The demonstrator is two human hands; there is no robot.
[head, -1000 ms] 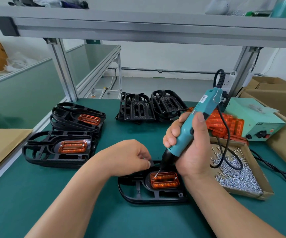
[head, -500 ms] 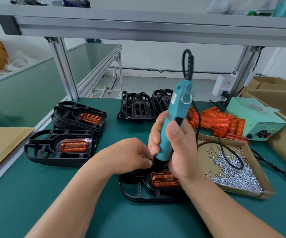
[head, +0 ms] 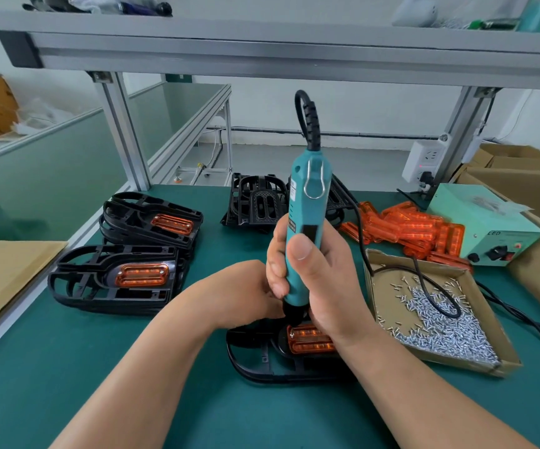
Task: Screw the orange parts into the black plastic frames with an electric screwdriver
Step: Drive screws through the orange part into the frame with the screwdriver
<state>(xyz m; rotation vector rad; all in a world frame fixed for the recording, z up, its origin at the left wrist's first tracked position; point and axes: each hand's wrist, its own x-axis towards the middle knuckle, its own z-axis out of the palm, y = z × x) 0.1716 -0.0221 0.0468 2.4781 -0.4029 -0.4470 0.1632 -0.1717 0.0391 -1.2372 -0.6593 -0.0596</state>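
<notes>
My right hand (head: 318, 280) grips the teal electric screwdriver (head: 305, 228), which stands nearly upright with its tip down on the black plastic frame (head: 262, 361) in front of me. An orange part (head: 309, 340) sits in that frame, partly covered by my right hand. My left hand (head: 246, 294) has its fingers curled at the screwdriver's black nose; what they pinch is hidden. The bit and the screw are hidden too.
Finished frames with orange parts (head: 116, 280) are stacked at the left. Bare black frames (head: 257, 202) stand at the back. Loose orange parts (head: 408, 228) lie at the right, beside a cardboard tray of screws (head: 437, 315) and a green power box (head: 485, 225). The tool's cable crosses the tray.
The screwdriver has swung from leaning right to nearly upright and moved left over the frame's left end. My left hand has stayed at its nose.
</notes>
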